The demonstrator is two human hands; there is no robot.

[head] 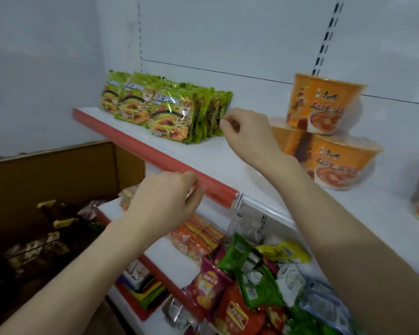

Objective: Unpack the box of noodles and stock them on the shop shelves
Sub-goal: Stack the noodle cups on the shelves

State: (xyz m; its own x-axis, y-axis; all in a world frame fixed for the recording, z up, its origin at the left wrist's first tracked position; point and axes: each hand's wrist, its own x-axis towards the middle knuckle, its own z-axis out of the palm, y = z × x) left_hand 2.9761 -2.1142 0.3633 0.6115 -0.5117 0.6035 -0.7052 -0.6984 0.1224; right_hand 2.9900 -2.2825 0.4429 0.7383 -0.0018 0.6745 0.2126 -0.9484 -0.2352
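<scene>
Green noodle packets (pixel 165 110) stand upright in a tight row at the left end of the white shelf (pixel 203 155), leaning back a little, their printed faces turned toward me. My right hand (pixel 246 131) is up on that shelf just beside the row's right end, its fingers (pixel 224 122) pinched together at the edge of the last packet; they touch it or very nearly do (I cannot tell whether they actually grip the wrapper). My left hand (pixel 166 201) hangs lower, in front of the red strip (pixel 155 155) along the shelf's front edge, its fingers (pixel 191 177) curled loosely with nothing between them, the tips close against the strip. That hand is well apart from the packets. To my right on the same shelf sit orange noodle bowls (pixel 329 131), one stacked on two below, just behind my right wrist. Down at the left is the brown cardboard box (pixel 58 170), open, with dark packets inside that are too dim to read. Below my arms the lower shelves hold a jumble of snack bags (pixel 252 274) in red, green and yellow.
</scene>
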